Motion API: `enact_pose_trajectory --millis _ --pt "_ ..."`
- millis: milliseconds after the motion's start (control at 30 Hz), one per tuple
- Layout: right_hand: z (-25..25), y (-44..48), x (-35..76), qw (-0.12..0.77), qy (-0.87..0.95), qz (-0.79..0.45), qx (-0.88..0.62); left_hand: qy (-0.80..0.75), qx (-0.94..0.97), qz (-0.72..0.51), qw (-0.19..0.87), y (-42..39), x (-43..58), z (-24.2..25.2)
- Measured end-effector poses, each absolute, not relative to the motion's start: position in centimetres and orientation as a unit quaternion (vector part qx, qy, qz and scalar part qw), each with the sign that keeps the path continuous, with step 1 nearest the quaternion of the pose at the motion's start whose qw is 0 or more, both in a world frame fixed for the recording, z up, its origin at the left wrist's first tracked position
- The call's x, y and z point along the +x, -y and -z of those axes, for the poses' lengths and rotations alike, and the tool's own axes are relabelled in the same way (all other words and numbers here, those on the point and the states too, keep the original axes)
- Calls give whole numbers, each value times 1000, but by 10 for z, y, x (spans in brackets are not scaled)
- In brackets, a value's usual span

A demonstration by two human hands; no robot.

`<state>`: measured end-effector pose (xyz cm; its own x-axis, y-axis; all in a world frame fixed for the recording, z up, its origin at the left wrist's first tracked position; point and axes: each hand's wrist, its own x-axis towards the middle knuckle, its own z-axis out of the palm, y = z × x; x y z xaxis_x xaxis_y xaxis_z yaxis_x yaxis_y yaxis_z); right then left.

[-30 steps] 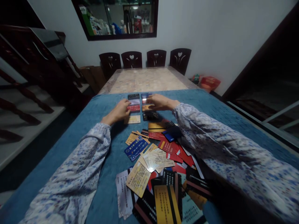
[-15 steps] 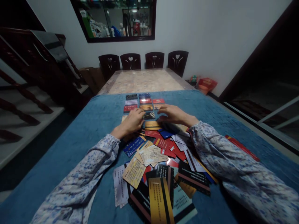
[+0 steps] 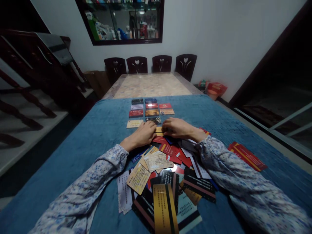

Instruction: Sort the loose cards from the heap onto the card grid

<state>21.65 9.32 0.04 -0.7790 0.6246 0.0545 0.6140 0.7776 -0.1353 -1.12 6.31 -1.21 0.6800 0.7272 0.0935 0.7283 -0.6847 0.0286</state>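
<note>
A yellow card (image 3: 159,131) with a dark stripe lies at the far edge of a loose heap of cards. My left hand (image 3: 141,134) has its fingers closed at the card's left end. At its right end, my right hand (image 3: 179,128) bends its fingers and thumb against the card. Nearer to me the heap spreads out, with red cards (image 3: 170,150), cream cards (image 3: 159,161), a gold card (image 3: 165,206) and black-striped cards (image 3: 200,183). Beyond my hands, small stacks stand in rows, among them a black card (image 3: 153,120) and a cream card (image 3: 134,123).
A blue cloth (image 3: 97,130) covers the near part of the long table (image 3: 156,84). Red cards (image 3: 247,155) lie fanned out at the right. Several dark chairs (image 3: 137,65) line the far end, and a stair railing (image 3: 26,97) stands at the left.
My hands have come closer together around the yellow card, the left moving right and toward me. The cream card beyond my left hand now shows fully.
</note>
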Motion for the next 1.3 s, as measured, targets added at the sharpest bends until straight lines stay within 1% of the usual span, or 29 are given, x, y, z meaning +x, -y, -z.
enact_pose_trajectory --millis 200,467,600,767,933,1067,1167,1300 --pt "-1 -90 212 11 941 -64 -333 400 -916 28 4 -64 -13 12" --pt "6 -96 213 48 943 -89 -317 406 -914 23 -3 -62 -12 9" --pt "7 -95 212 51 944 -102 -309 407 -913 10 -5 -61 -11 3" --pt "7 -92 211 53 947 -88 -305 401 -916 -10 -6 -60 -9 -1" --pt "6 -92 211 41 948 -74 -307 381 -925 -4 -1 -62 -10 1" --pt "3 -90 210 38 950 -72 -300 365 -930 -30 14 -59 -9 -1" --pt "1 -87 208 32 950 -65 -304 366 -930 -39 27 -55 -7 -6" --pt "-1 -82 205 24 946 -49 -320 379 -925 -29 19 -52 -6 -9"
